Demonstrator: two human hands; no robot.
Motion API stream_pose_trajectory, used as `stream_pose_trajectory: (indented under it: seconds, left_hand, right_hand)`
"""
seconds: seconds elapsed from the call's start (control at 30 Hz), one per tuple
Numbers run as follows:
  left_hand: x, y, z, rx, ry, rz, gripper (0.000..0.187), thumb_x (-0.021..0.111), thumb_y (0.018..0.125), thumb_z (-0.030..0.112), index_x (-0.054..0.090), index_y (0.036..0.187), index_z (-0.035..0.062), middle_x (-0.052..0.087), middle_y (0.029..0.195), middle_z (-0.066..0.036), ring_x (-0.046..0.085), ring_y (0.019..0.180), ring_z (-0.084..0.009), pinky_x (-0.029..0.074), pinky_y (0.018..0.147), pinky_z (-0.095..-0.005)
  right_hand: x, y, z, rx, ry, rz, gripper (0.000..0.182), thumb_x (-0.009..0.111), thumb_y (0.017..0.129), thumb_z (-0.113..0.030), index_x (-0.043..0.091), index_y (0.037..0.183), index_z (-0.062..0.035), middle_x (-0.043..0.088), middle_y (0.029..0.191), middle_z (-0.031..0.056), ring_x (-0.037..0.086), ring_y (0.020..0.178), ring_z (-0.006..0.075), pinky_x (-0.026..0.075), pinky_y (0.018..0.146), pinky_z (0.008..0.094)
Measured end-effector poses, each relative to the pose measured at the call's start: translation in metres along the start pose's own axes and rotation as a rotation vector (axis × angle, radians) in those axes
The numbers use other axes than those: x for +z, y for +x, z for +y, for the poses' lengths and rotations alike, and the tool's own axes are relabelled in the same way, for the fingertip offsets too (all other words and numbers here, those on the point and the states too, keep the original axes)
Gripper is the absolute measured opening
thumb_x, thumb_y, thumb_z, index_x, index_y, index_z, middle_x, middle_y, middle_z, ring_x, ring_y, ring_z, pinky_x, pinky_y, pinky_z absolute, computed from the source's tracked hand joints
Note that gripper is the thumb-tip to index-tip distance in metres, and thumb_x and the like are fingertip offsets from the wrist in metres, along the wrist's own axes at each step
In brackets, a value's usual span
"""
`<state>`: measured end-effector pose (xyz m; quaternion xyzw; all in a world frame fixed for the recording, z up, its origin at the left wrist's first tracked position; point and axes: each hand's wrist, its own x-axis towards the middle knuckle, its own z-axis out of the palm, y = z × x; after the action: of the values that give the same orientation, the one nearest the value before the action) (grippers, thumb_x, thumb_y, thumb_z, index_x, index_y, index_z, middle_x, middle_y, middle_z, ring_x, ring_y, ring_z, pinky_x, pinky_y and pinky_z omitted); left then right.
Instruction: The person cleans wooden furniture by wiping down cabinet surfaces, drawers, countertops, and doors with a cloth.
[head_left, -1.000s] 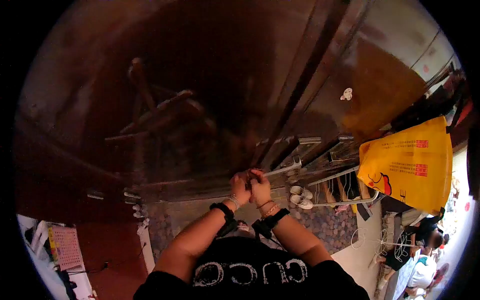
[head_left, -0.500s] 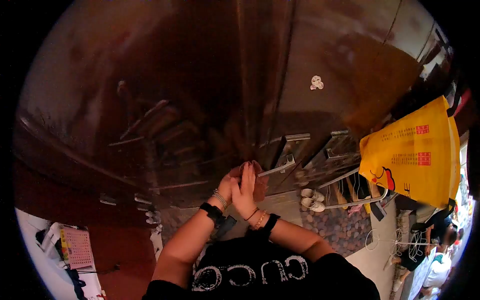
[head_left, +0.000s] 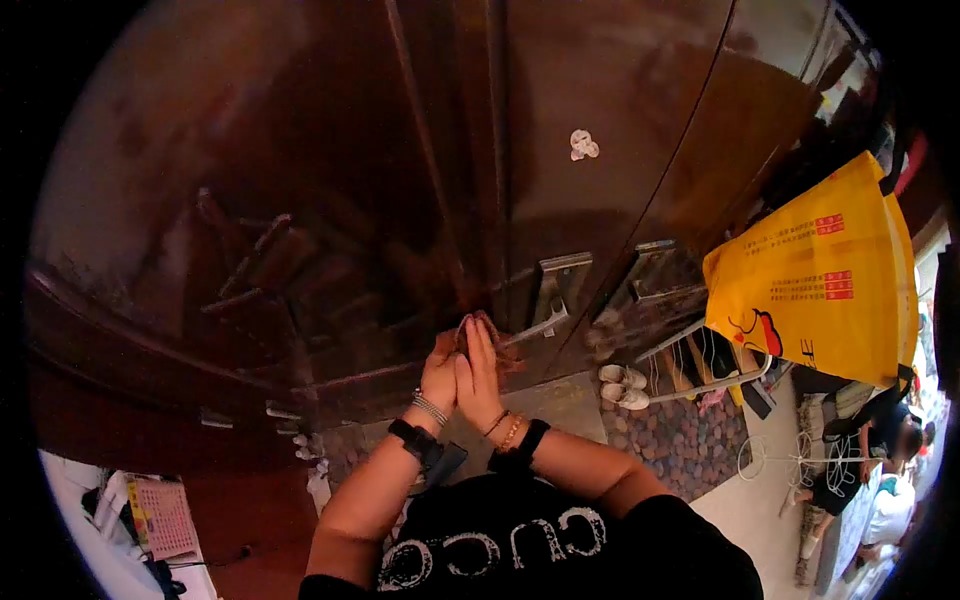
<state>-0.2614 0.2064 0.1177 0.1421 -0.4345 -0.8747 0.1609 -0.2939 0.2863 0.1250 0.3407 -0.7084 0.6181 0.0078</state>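
A crumpled reddish-brown cloth [head_left: 508, 357] is bunched around my fingertips, close to the glossy dark wood door [head_left: 360, 130]. My left hand [head_left: 440, 376] and my right hand [head_left: 481, 376] are side by side and touching, with the cloth at their fingers. The right fingers stretch forward, pressed together along the cloth; the left fingers are partly hidden. Just right of the hands, a metal lever handle [head_left: 546, 325] sticks out from the door.
To the right hangs a yellow bag [head_left: 815, 285]. Below it, a metal rack [head_left: 690, 403] stands near pale shoes [head_left: 624, 386] on a pebble-patterned mat [head_left: 665, 450]. A white wire stand [head_left: 765, 458] and other people [head_left: 885, 510] are further right. A pink perforated basket [head_left: 163, 517] is at lower left.
The view has turned, so the door, its sticker and the yellow bag sit further left and higher. My hands have shifted slightly left and up in view, still together on the cloth.
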Motion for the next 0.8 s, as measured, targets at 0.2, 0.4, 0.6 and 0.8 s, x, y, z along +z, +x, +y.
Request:
stream_pose_trajectory:
  seconds: [0.2, 0.4, 0.6, 0.8]
  left_hand:
    - [0.009, -0.033, -0.005, 0.027, 0.346, 0.164, 0.034, 0.040, 0.091, 0.007, 0.044, 0.125, 0.0036, 0.050, 0.124, -0.009, 0.050, 0.110, -0.0211, 0.041, 0.093, -0.0337]
    - [0.094, -0.044, 0.021, 0.651, 1.130, -0.039, 0.034, 0.046, 0.088, 0.014, 0.049, 0.120, 0.0022, 0.049, 0.125, -0.016, 0.048, 0.115, -0.0302, 0.035, 0.098, -0.0386]
    - [0.097, 0.012, -0.007, 0.630, 1.369, -0.022, 0.036, 0.050, 0.083, 0.014, 0.051, 0.116, 0.0011, 0.052, 0.116, -0.019, 0.047, 0.108, -0.0372, 0.036, 0.093, -0.0433]
    - [0.076, 0.002, 0.001, 0.627, 1.381, -0.070, 0.035, 0.045, 0.083, 0.011, 0.044, 0.116, -0.0004, 0.055, 0.102, -0.023, 0.052, 0.095, -0.0404, 0.043, 0.080, -0.0444]
  right_hand:
    - [-0.019, -0.012, -0.003, 0.026, 0.073, -0.115, 0.054, 0.046, 0.085, -0.013, 0.031, 0.135, 0.0000, 0.032, 0.138, 0.0213, 0.030, 0.127, 0.0356, 0.021, 0.106, 0.0400]
    - [-0.096, 0.006, -0.037, -0.279, -0.144, 0.052, 0.055, 0.049, 0.081, -0.011, 0.034, 0.132, 0.0025, 0.036, 0.134, 0.0210, 0.034, 0.122, 0.0368, 0.027, 0.102, 0.0412]
    - [-0.112, 0.021, -0.004, -0.155, -0.348, 0.104, 0.047, 0.049, 0.080, -0.007, 0.043, 0.126, 0.0017, 0.041, 0.129, 0.0186, 0.040, 0.113, 0.0366, 0.032, 0.096, 0.0416]
    - [-0.099, 0.005, -0.005, -0.159, -0.268, -0.009, 0.042, 0.052, 0.079, -0.005, 0.048, 0.120, 0.0004, 0.045, 0.123, 0.0165, 0.045, 0.106, 0.0357, 0.037, 0.093, 0.0395]
